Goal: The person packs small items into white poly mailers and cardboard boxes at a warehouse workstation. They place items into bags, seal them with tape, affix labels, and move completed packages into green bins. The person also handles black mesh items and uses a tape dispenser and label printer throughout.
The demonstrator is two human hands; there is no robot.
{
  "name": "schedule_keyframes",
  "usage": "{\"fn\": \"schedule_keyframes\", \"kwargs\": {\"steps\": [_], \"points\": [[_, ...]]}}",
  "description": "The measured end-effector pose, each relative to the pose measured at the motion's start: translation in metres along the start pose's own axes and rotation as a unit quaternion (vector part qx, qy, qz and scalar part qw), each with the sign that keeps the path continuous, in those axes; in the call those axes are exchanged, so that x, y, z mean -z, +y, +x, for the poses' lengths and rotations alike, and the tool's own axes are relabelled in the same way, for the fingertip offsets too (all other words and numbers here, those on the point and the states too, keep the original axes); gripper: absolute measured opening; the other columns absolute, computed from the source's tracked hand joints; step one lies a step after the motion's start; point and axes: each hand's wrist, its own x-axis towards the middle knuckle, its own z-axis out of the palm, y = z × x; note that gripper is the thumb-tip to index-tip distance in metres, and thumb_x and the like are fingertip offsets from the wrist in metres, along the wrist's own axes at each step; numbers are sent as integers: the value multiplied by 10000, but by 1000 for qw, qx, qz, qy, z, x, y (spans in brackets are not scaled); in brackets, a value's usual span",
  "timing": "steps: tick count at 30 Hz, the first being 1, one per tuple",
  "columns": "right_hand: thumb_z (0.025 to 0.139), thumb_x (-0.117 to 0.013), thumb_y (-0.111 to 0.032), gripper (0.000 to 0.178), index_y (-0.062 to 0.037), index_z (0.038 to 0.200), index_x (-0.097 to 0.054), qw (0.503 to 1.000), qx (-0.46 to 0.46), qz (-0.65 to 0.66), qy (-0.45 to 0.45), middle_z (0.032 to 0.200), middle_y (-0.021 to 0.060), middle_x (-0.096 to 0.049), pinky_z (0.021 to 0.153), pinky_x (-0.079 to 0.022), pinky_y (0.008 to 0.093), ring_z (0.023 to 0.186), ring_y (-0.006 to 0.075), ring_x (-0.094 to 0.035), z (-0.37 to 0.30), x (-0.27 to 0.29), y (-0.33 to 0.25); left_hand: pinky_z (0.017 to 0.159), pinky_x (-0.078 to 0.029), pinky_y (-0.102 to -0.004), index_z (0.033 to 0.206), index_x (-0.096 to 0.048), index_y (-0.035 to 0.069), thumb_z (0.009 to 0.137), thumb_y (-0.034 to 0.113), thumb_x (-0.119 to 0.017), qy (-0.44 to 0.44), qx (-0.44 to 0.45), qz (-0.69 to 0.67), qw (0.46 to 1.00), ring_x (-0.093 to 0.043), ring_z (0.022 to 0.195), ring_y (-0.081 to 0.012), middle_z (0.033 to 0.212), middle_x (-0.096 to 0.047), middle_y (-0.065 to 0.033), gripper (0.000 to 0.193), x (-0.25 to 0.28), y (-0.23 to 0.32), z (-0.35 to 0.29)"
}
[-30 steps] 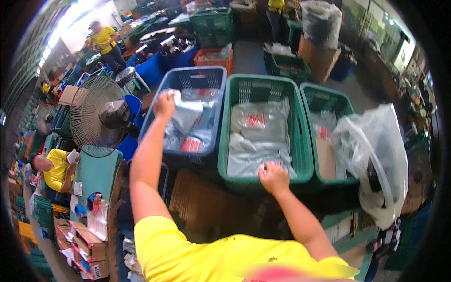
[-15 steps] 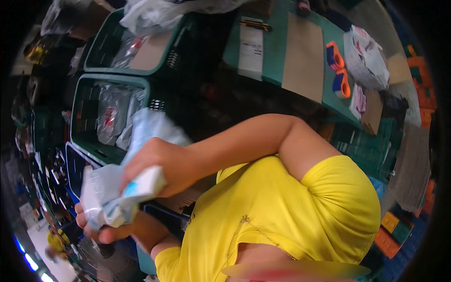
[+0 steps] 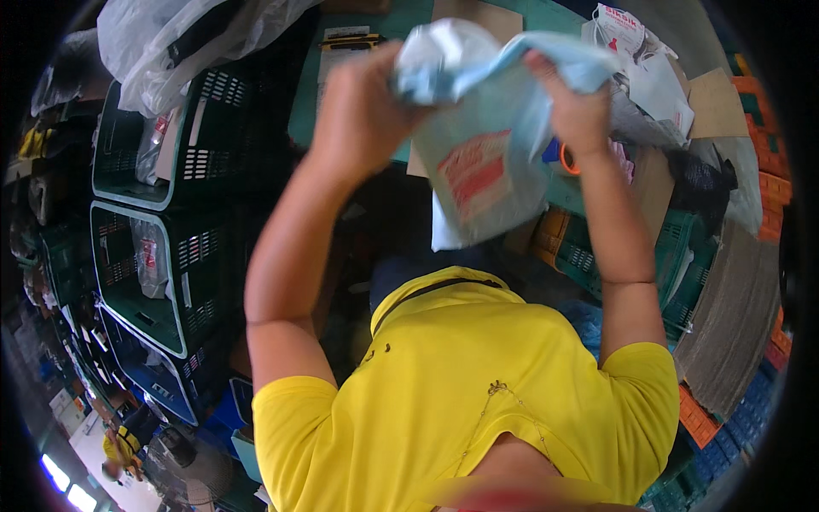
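Observation:
In front of my chest, over the near edge of the green table, I hold up a pale blue-white plastic bag [image 3: 495, 200] with a red printed patch. My left hand [image 3: 363, 111] is closed on the bag's bunched upper left part, where white plastic bulges out. At its upper right, my right hand [image 3: 578, 111] grips the bluish edge between thumb and fingers. The lower part hangs down between my forearms. Motion blurs the top of the bag and my left hand, and I cannot make out what lies inside.
Dark green crates [image 3: 181, 282] with bagged goods stand at the left, clear plastic [image 3: 158, 64] draped over the far one. On the green table [image 3: 304, 102] lie a yellow-black cutter [image 3: 354, 41], an orange tape dispenser [image 3: 569, 160] and a white printed bag [image 3: 653, 85]. Stacked cardboard [image 3: 729, 316] stands right.
Both hands have moved from beside the left crates to the right and up over the table edge. The bag, crumpled before, now hangs spread out between them. My view has turned.

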Motion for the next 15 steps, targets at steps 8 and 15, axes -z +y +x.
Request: {"fn": "schedule_keyframes", "kwargs": {"steps": [8,15], "points": [[825,-801,-171,288,-18,1041,-686,993,-6,100,56,957,58,-709,817,-515,322,892,160,-660,-39,67,52,693,-548,-301,933,-682,16,676,-70,-758,60,-219,191,955,-693,758,-232,852,-685,-124,281,-14,0,13],[874,-735,-275,375,-4,1110,-630,944,-323,35,54,1080,114,-674,896,-477,376,1006,242,-630,-22,-41,179,807,-503,-451,967,-705,34,737,111,-781,60,20,74,995,-633,906,-359,979,-670,-183,254,-112,-125,111]]}}
